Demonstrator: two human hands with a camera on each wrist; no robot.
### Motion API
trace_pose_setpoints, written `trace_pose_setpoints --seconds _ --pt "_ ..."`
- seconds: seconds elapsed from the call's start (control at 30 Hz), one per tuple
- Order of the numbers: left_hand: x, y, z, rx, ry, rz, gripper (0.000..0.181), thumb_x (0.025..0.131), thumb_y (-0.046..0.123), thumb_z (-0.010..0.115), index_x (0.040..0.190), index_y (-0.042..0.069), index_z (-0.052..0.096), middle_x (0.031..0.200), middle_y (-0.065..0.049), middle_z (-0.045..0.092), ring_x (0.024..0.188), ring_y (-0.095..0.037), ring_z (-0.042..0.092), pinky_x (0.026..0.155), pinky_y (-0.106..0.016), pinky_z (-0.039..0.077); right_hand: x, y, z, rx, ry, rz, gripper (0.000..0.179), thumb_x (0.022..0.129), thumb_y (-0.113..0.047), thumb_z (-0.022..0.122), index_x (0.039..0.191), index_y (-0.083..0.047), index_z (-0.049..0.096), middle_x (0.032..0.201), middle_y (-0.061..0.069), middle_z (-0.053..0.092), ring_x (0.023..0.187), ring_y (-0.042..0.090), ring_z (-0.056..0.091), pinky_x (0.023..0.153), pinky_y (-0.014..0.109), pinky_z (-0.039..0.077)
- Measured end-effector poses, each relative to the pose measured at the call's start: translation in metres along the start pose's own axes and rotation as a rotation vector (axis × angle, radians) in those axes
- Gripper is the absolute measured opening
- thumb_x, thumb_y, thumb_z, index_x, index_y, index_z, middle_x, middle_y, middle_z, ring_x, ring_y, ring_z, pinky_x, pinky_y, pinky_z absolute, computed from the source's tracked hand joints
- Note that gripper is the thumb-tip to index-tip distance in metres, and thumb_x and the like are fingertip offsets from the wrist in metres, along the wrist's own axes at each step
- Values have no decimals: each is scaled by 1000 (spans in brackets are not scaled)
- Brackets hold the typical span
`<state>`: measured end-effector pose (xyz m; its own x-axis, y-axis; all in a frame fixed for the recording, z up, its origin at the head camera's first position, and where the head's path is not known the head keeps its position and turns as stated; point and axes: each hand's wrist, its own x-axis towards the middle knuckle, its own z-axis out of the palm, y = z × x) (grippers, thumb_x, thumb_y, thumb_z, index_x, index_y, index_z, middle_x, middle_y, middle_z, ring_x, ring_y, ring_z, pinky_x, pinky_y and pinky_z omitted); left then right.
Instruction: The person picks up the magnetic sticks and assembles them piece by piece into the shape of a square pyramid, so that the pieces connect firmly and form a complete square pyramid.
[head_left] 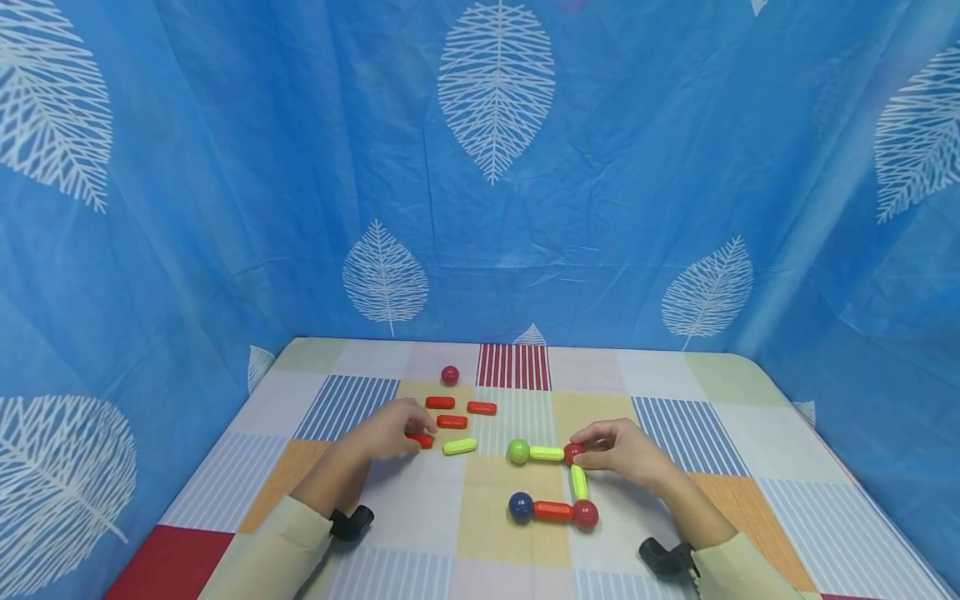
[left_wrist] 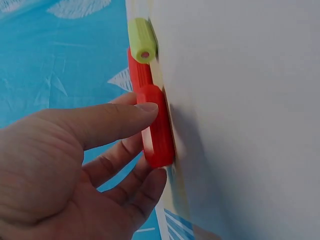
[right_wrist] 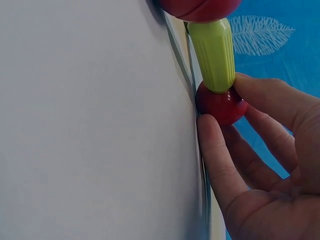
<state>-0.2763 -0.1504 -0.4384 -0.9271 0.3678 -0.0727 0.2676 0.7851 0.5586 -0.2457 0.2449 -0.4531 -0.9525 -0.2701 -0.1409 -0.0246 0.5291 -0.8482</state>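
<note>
My left hand (head_left: 393,429) pinches a red rod (left_wrist: 158,132) between thumb and fingers at the left of the loose rods. Just right of it lies a loose yellow-green rod (head_left: 460,447). With its fingertips my right hand (head_left: 618,450) holds a red ball (right_wrist: 222,104) at the far right corner of a joined chain. From that ball one yellow-green rod (head_left: 547,453) runs left to a green ball (head_left: 518,452). Another yellow-green rod (right_wrist: 212,55) runs nearer to a second red ball (head_left: 586,514), which a red rod (head_left: 553,511) links to a blue ball (head_left: 521,507).
Several loose red rods (head_left: 452,422) lie beyond the left hand, with a single red ball (head_left: 450,375) farther back. A patchwork cloth (head_left: 405,517) covers the table. Blue leaf-print curtains (head_left: 600,167) stand at the back and both sides.
</note>
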Motion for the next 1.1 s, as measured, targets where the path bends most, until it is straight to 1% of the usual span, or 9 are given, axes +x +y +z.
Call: trace_pose_setpoints --seconds 0.1,0.37,0.5,0.57,0.73,0.83,0.9,1.03,1.1 --pt "-1 -2 -1 -20 -10 -10 29 82 -3 81 98 21 78 99 4 68 95 -14 61 89 -36 61 0 0 0 -1 0 -1 30 83 -14 84 112 -9 77 112 8 75 95 21 66 76 28 58" --pt "2 -8 -2 -32 -32 18 31 82 -5 79 98 22 79 99 5 69 93 -14 58 89 -37 59 1 1 0 10 -3 3 30 83 -14 83 112 -9 76 112 9 76 97 20 67 78 28 59" --pt "3 -10 -1 -36 -36 27 32 84 -3 79 101 23 79 101 5 70 94 -15 57 89 -37 59 1 1 0 8 1 8 30 83 -14 84 112 -9 77 112 8 76 96 20 67 78 28 59" --pt "2 -10 -1 -43 -38 21 33 84 -2 79 104 24 79 102 6 69 94 -15 57 89 -36 58 1 0 0 14 -3 6 31 83 -14 84 112 -9 76 112 9 76 96 20 67 77 28 59" --pt "-1 -8 2 -73 -40 22 33 87 2 78 111 25 78 100 5 66 94 -18 56 85 -34 58 1 0 -1 43 -21 -4 31 84 -13 83 113 -6 76 111 10 76 96 21 67 76 27 58" --pt "-3 -3 2 -129 -48 30 33 88 4 77 115 25 76 102 5 65 95 -18 57 81 -33 57 1 0 -1 50 -24 -8 31 84 -13 83 113 -6 75 111 11 76 96 21 67 76 27 59" --pt "-4 1 3 -186 -55 39 34 89 5 77 118 24 75 104 4 66 95 -19 58 79 -32 56 1 0 -1 52 -26 -8 31 84 -13 83 113 -5 75 111 11 76 96 21 67 76 27 59" --pt "-7 10 9 -342 -67 52 34 90 7 76 123 17 73 109 1 68 93 -19 63 77 -31 58 1 -1 -1 52 -26 -7 30 84 -12 83 113 -6 76 112 11 76 96 21 67 76 27 59" --pt "-9 15 14 -427 -72 46 35 90 7 76 125 13 72 110 -2 68 91 -19 66 76 -31 59 1 -1 -1 50 -24 -7 30 84 -13 83 112 -6 76 111 11 76 95 21 67 76 27 59"
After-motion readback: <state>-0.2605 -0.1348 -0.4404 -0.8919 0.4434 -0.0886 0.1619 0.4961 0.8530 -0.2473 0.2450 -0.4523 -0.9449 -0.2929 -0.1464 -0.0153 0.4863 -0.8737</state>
